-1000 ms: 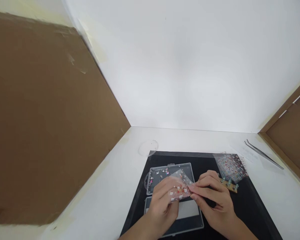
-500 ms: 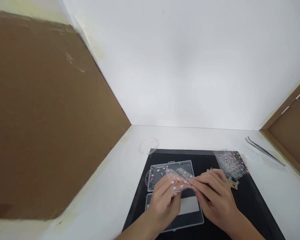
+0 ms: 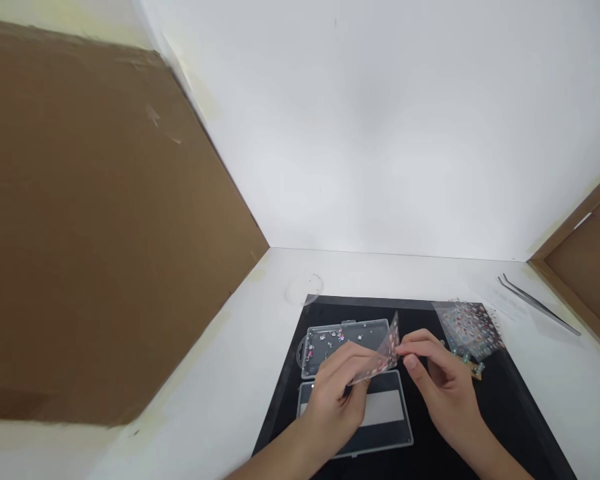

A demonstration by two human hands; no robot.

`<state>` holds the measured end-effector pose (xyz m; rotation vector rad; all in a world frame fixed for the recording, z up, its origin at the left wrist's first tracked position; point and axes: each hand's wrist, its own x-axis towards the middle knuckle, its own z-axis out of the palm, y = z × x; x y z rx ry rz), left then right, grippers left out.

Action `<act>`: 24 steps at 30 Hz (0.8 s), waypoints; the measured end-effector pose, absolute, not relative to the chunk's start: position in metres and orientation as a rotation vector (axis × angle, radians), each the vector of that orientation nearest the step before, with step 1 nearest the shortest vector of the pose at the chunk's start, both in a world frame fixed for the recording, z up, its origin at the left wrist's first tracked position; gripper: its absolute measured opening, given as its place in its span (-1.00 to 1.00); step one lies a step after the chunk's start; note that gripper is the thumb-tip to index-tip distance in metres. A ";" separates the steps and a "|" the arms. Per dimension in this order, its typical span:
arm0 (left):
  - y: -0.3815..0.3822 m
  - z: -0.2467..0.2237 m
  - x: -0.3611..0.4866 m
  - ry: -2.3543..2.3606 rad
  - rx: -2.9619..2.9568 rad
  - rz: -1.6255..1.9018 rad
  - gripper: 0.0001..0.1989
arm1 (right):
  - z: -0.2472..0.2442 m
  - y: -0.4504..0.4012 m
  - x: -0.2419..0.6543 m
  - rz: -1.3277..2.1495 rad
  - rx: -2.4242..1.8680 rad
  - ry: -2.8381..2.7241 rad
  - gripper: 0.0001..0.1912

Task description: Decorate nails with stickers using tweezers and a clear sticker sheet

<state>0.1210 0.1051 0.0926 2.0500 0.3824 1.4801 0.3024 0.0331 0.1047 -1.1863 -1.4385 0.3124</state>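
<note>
Film (image 3: 389, 348), clear and patterned, clamped in left hand's (image 3: 333, 397) fingers over open plastic case (image 3: 387, 437), probably to steady its edge at right hand's (image 3: 450, 390) slightly parted thumb and forefinger.

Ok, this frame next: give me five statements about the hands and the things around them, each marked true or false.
1. The left hand holds a clear packet. True.
2. The tweezers lie on the black mat. False: they lie on the white table, to the mat's right.
3. The plastic case is shut. False: it lies open.
4. A speckled packet lies at the mat's far right corner. True.
5. The right hand rests flat on the table. False: its fingertips are at the held packet's edge.
</note>
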 end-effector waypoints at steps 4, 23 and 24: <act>0.104 0.090 0.122 0.518 1.921 1.496 -0.80 | 0.101 0.035 0.307 0.465 -1.155 -1.302 -0.77; 0.121 0.071 0.126 0.921 1.285 1.182 -0.53 | 0.099 0.034 0.305 0.974 -1.035 -0.904 -0.69; 0.124 0.072 0.126 0.912 1.257 1.175 -0.48 | 0.099 0.035 0.305 0.989 -1.031 -0.885 -0.68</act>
